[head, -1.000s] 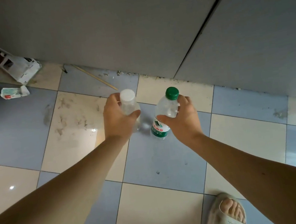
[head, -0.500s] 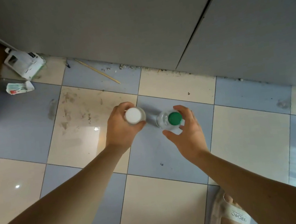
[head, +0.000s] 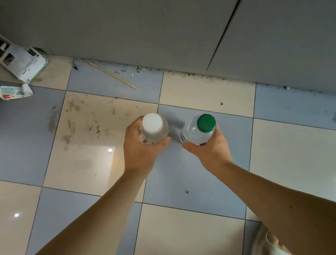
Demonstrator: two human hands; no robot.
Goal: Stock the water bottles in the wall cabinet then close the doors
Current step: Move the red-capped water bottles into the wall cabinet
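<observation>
In the head view, the person is looking steeply down at a checkered tile floor [head: 197,230] in blue and cream, with both bare forearms reaching forward. The left hand [head: 142,150] is wrapping its fingers and thumb around the body of a clear bottle with a white cap [head: 152,123]; the right hand [head: 210,149] is gripping the body of a second clear bottle with a green cap [head: 206,123]. Both bottles are being held roughly upright, caps toward the camera, side by side but apart, above a blue tile. Whether either one is touching the floor cannot be told from this angle.

Grey panels [head: 149,22], perhaps cabinet fronts, are running along the top of the view with a seam between them; no open shelf is showing here. Litter is lying by the base: a crumpled white package [head: 22,62], a smaller wrapper [head: 14,92] and a thin wooden stick [head: 111,74]. A slipper [head: 270,248] is peeking in at the lower right.

The bottles look like thin plastic, so they will probably be light to moderate in weight, a little squashy under pressure and smooth. Holding each around the mid-body, as now, seems the surest grip; squeezing hard could dent the walls.
</observation>
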